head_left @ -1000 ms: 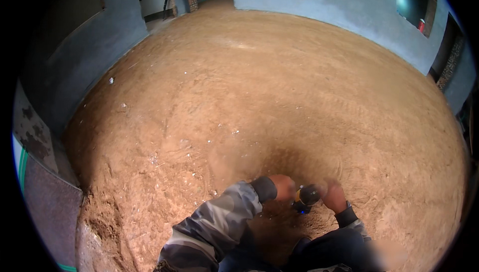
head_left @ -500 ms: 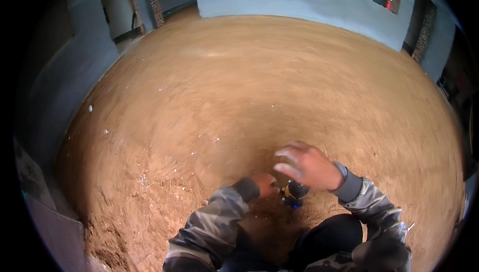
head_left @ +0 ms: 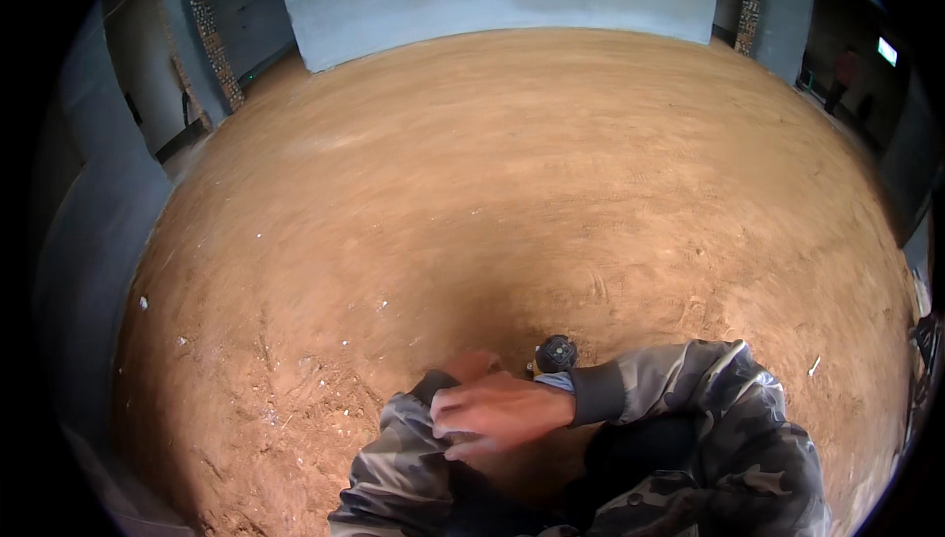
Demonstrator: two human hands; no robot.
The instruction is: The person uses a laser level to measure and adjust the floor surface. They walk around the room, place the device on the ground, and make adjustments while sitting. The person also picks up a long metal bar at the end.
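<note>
My right hand (head_left: 500,413) reaches across to the left, its fingers spread and slightly bent against the cuff of my left sleeve (head_left: 402,419). Nothing shows in those fingers. Behind it my left hand (head_left: 474,365) is mostly covered, and its fingers are hidden. A small black device with a round top (head_left: 557,353) stands on the bare earth floor (head_left: 492,163), just beyond my right wrist. Part of its lower body is behind my right cuff. Both forearms wear camouflage sleeves with dark cuffs.
Grey plastered walls (head_left: 492,5) with window openings and doorways (head_left: 244,15) bound the floor. Small white scraps (head_left: 144,303) lie at the left, and a thin white piece (head_left: 814,366) at the right. A person (head_left: 844,79) stands in the far right doorway.
My right hand has come down and left from above the device, over my left hand and cuff. The view has swung to the right.
</note>
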